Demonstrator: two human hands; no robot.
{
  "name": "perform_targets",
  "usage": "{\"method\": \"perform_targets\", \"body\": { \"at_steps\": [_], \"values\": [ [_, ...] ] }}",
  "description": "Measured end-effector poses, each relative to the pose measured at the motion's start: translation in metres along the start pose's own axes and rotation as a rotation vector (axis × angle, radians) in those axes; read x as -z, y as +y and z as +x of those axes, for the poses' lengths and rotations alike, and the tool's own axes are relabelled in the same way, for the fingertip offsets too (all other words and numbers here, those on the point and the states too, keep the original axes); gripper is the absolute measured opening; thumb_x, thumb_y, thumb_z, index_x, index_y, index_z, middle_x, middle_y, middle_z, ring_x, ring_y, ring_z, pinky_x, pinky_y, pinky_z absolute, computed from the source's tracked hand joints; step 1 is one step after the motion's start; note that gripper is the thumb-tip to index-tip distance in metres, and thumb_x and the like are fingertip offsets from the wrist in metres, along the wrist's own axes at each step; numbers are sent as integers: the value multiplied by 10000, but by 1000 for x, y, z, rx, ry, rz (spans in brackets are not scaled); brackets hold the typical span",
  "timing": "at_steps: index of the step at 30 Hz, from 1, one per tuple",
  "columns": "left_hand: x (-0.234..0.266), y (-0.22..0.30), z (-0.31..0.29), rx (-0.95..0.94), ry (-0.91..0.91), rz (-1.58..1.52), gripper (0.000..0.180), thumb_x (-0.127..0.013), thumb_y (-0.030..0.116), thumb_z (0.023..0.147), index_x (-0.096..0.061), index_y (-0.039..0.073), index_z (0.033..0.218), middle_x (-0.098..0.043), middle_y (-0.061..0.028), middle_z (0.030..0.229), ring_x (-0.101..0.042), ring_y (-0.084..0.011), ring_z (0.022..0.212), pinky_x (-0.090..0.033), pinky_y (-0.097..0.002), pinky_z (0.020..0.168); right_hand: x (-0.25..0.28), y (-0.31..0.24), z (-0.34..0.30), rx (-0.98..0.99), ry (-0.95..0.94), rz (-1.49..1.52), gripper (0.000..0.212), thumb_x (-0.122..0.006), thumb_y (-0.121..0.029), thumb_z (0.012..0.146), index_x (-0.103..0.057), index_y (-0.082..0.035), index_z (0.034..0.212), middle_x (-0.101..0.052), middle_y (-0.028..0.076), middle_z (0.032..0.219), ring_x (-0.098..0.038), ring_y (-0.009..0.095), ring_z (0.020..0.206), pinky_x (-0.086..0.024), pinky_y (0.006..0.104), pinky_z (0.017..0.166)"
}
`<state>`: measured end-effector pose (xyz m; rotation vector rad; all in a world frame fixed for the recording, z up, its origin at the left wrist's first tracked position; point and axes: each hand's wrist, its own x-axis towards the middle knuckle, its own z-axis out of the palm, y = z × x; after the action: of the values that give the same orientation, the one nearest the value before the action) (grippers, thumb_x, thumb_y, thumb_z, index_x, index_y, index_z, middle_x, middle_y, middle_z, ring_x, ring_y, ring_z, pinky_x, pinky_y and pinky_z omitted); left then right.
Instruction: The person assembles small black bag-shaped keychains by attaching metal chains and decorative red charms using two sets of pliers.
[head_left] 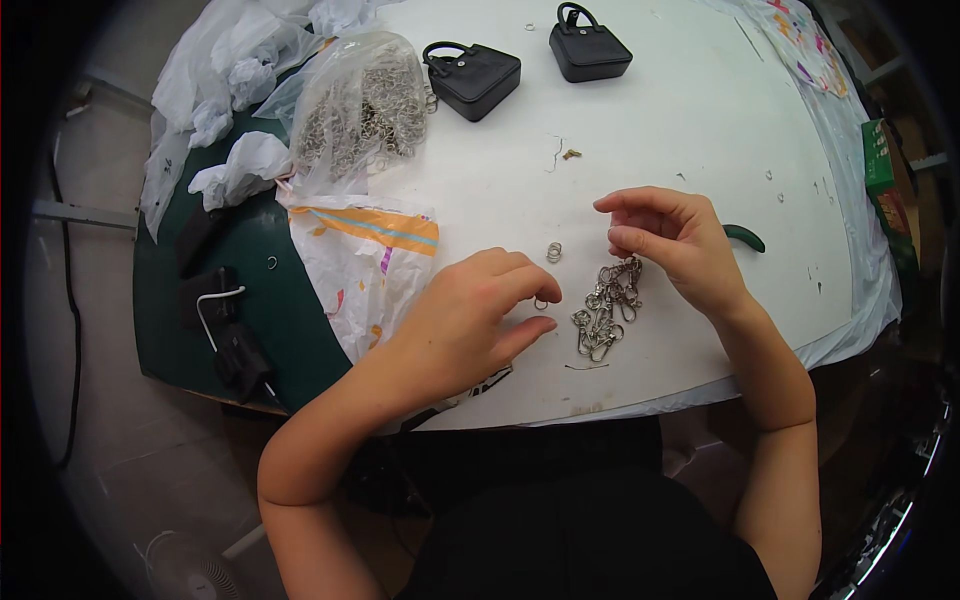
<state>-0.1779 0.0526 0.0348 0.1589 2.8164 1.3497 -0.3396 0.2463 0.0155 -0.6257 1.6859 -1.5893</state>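
Observation:
My left hand (468,312) is over the white table top, its thumb and forefinger apart. A small metal ring (541,304) shows beside the forefinger tip; whether it touches the finger I cannot tell. Just beyond lies a little stack of metal rings (554,252). My right hand (676,240) is raised over the far end of a pile of silver snap hooks (605,312), with thumb and forefinger curved and a gap between their tips. Nothing shows in that gap, and its other fingers are partly hidden.
A clear bag of metal rings (365,115) stands at the back left, beside two small black handbags (475,82). A printed plastic bag (365,265) lies left of my left hand. A green curved tool handle (744,237) pokes out right of my right hand. Black tools (238,350) rest on the dark green surface.

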Motion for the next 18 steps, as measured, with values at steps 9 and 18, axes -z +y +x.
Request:
{"method": "perform_targets", "body": {
  "at_steps": [9, 18],
  "values": [
    [-40, 3, 36, -351, -126, 368, 211, -740, 83, 736, -676, 66, 936, -617, -50, 983, -567, -233, 926, -507, -350, 794, 19, 3, -12, 173, 86, -205, 111, -668, 39, 870, -741, 24, 953, -702, 75, 938, -633, 116, 844, -527, 249, 780],
    [-28, -11, 28, -293, -182, 353, 166, -722, 70, 755, -644, 42, 899, -596, -62, 898, -564, -242, 884, -500, -364, 769, 11, 6, -16, 69, 47, 51, 131, -668, 54, 867, -721, 37, 986, -690, 83, 947, -647, 126, 832, -539, 239, 762]
  ]
}}
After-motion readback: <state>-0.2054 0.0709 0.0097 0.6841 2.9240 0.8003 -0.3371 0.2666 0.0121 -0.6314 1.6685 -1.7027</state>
